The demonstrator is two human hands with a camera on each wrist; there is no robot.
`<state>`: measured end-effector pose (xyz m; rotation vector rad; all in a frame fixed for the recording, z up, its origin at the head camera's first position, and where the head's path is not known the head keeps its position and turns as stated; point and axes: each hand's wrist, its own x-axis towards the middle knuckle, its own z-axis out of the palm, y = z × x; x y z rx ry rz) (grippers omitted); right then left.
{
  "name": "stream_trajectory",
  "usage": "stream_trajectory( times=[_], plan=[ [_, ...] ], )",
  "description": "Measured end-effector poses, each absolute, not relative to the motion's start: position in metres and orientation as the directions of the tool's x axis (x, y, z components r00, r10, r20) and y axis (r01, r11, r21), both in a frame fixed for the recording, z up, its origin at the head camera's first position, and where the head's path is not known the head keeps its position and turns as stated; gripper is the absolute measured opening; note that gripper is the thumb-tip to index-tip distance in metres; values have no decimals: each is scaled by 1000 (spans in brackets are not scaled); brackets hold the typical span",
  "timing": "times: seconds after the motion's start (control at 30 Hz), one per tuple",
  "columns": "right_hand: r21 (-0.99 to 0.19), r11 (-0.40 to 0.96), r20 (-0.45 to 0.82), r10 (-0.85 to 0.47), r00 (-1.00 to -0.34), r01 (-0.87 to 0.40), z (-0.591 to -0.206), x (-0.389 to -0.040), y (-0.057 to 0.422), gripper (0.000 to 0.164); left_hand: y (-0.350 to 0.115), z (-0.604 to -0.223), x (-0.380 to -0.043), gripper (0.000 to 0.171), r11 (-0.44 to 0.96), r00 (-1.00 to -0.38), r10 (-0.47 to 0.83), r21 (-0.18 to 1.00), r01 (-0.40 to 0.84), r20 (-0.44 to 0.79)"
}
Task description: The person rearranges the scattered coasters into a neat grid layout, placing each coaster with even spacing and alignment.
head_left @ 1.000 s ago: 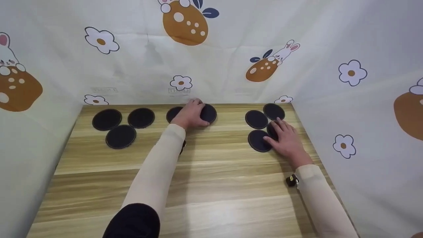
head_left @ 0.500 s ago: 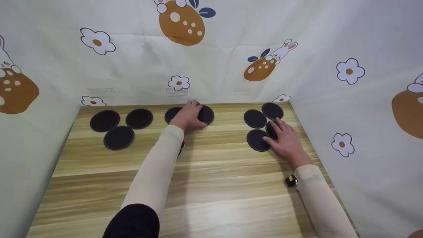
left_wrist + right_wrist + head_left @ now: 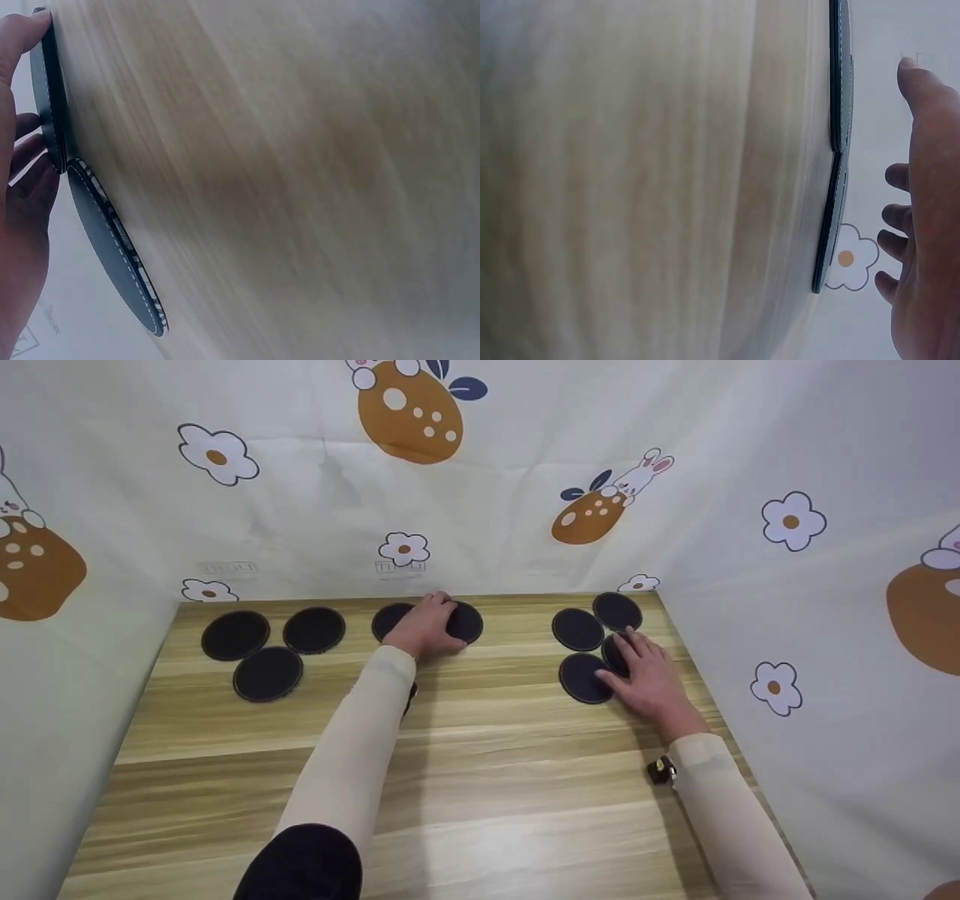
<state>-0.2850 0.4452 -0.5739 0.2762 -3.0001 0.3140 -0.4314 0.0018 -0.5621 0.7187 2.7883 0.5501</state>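
Black round coasters with stitched rims lie along the far part of the wooden table. My left hand [image 3: 426, 624] spans the coaster [image 3: 468, 622] at the middle back, thumb at one edge and fingers at another, as the left wrist view shows. Beside it lies a second coaster [image 3: 386, 622], partly covered by that hand in the head view. My right hand [image 3: 649, 675] is over the right group, overlapping a coaster [image 3: 613, 656] and the front coaster [image 3: 585, 679]. In the right wrist view its fingers are loosely bent and apart from the coasters [image 3: 843, 82].
Three coasters [image 3: 268, 673] form a cluster at the back left. Two more, one coaster [image 3: 577, 628] and another coaster [image 3: 617, 611], lie behind the right hand. A patterned cloth [image 3: 495, 510] walls the table [image 3: 495, 780] at the back and both sides.
The view has shifted slightly, so the scene sits a little further left. Both hands keep their places relative to the coasters.
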Motion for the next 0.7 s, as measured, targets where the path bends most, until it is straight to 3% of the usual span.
stream_trajectory(
  times=[0.7],
  plan=[
    [-216,958,128,-163,-978,-187,-572,-282,445,90,2,-566,-433,87,811,-857,496,429,398,-142]
  ],
)
